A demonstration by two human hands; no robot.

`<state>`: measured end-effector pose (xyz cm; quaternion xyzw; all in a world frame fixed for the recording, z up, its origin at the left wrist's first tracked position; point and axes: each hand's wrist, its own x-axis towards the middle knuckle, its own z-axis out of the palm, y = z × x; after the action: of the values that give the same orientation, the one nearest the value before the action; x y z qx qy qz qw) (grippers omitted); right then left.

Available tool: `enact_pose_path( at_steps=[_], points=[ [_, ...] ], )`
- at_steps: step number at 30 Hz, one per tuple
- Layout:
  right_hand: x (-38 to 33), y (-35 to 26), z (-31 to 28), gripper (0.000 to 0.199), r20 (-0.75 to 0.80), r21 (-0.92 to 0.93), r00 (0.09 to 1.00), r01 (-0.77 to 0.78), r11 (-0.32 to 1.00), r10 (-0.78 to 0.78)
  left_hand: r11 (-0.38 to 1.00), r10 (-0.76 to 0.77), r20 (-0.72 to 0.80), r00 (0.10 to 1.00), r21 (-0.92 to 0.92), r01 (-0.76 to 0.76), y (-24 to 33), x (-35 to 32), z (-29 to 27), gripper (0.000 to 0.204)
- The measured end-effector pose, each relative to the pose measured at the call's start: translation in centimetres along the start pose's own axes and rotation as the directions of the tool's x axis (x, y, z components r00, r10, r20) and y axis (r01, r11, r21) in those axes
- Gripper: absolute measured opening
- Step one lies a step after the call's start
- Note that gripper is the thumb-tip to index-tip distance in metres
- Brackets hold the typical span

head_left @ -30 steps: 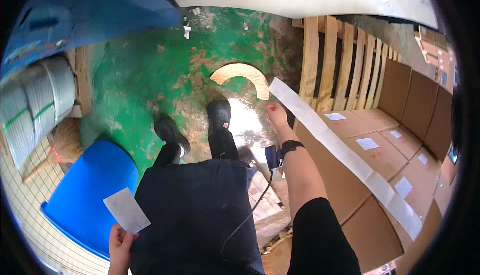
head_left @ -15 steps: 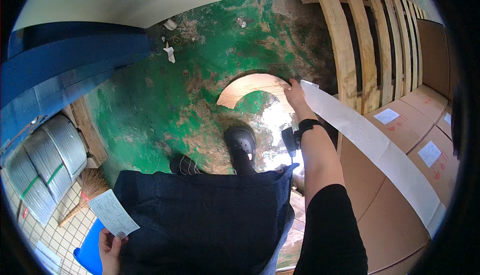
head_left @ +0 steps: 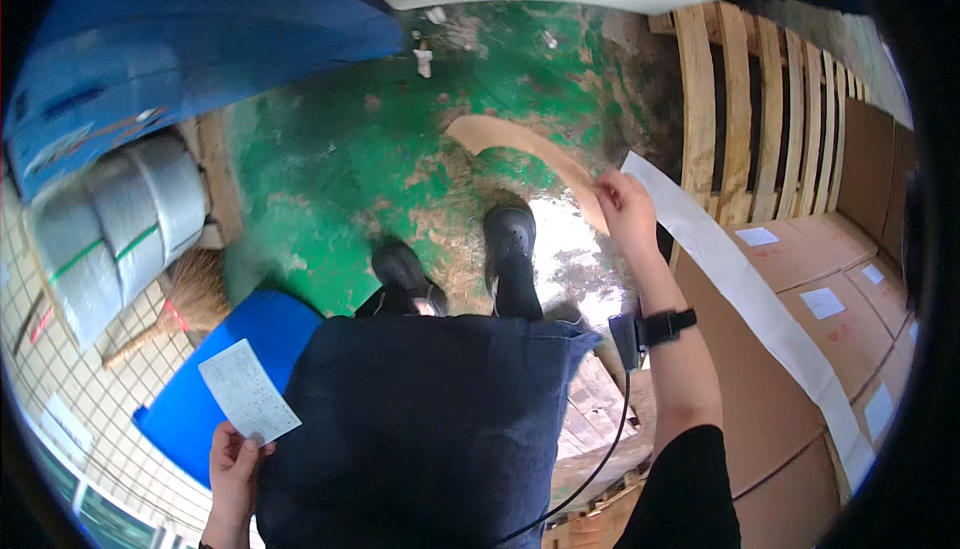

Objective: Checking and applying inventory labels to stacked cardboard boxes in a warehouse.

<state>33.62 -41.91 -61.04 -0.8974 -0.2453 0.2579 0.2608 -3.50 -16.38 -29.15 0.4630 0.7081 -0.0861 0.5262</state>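
Observation:
My right hand [head_left: 628, 214] is closed on a curved brown cardboard strip [head_left: 515, 139], which arcs away to the left above the floor. A long white strip [head_left: 745, 279] begins right beside that hand and runs over the boxes toward the lower right; I cannot tell whether it joins the brown piece. Low on the left, my left hand [head_left: 238, 464] pinches a pale printed slip of paper [head_left: 245, 387] by its lower edge. Behind the slip lies a blue plastic container [head_left: 185, 414]. A dark strapped device sits on my right wrist, with a black cable hanging from it.
Brown cartons [head_left: 720, 369] with white labels stand along the right, below an upright wooden pallet [head_left: 740, 109]. A straw broom [head_left: 195, 294] and wrapped grey coils [head_left: 120, 219] are at left. Small litter [head_left: 424, 62] lies on the worn green floor [head_left: 310, 179].
My right hand has moved slightly right and down, with the brown strip now looking narrower and tilted. The left hand still holds the slip. The view has shifted, showing more of the blue container.

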Motion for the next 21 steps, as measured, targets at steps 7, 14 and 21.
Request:
enact_pose_path(
  at_steps=[7, 14, 21],
  points=[
    [-7.3, -20.5, -7.1, 0.01, 0.232, 0.4, 0.948, 0.11, 0.91, -0.217, 0.985, 0.071, 0.116, 0.991, -0.166, -0.051, -1.7, -12.7, -6.6, 0.023],
    [-14.5, -45.2, -7.3, 0.015, 0.662, 0.593, 0.646, -0.142, 0.792, -0.38, 0.864, 0.501, -0.095, 0.86, 0.109, -0.491, -5.7, -22.7, -14.3, 0.015],
    [-26.2, -64.6, 4.1, 0.013, 0.753, 0.611, 0.115, 0.243, 0.754, -0.648, 0.788, 0.321, -0.462, 0.827, -0.354, -0.504, -12.5, -27.8, -18.4, 0.022]
  ],
)
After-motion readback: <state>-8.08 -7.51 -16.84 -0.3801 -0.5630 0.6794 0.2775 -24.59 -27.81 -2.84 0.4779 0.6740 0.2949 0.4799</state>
